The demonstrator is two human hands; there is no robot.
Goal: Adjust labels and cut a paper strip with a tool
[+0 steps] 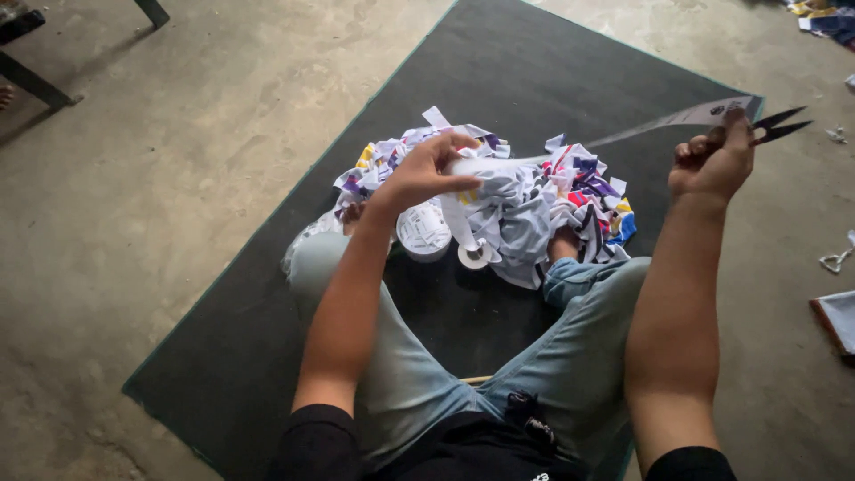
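I sit cross-legged on a dark mat [499, 80]. My left hand [426, 171] pinches one end of a long white fabric strip [650, 125] above a heap of white and multicoloured cloth pieces [525, 200]. My right hand [712, 160] is raised to the right, gripping the strip's far end together with small black scissors [779, 125], whose blades point right. The strip is stretched taut between both hands. Two white tape rolls [426, 232] lie by my left knee, under the left hand.
Bare concrete floor [178, 178] surrounds the mat. Dark furniture legs [36, 85] stand at top left. Cloth scraps [828, 18] lie at top right, a flat framed piece [837, 321] at the right edge, and a white scrap [837, 260] nearby.
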